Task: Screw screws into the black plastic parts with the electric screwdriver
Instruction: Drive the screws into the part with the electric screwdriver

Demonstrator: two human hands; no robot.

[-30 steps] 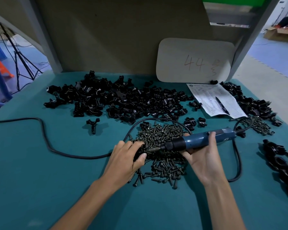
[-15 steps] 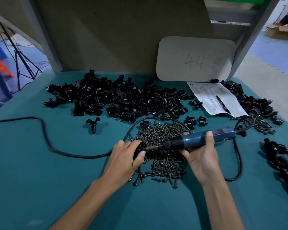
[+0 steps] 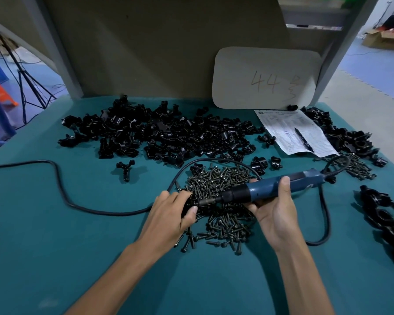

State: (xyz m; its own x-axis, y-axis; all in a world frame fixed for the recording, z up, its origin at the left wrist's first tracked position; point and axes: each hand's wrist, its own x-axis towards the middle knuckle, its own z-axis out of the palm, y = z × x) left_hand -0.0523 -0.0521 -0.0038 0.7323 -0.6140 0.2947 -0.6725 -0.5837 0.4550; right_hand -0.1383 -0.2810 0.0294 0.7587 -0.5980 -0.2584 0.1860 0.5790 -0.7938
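Just in from the front edge of the table, the left hand curls fingers and thumb round a small black plastic part — mostly hidden in the grip — while the right hand wraps round the blue electric screwdriver, held nearly level, its bit meeting that part. Both are over the heap of screws at the table's middle (a black cord arcs behind it); along the back edge sprawls the pile of black parts.
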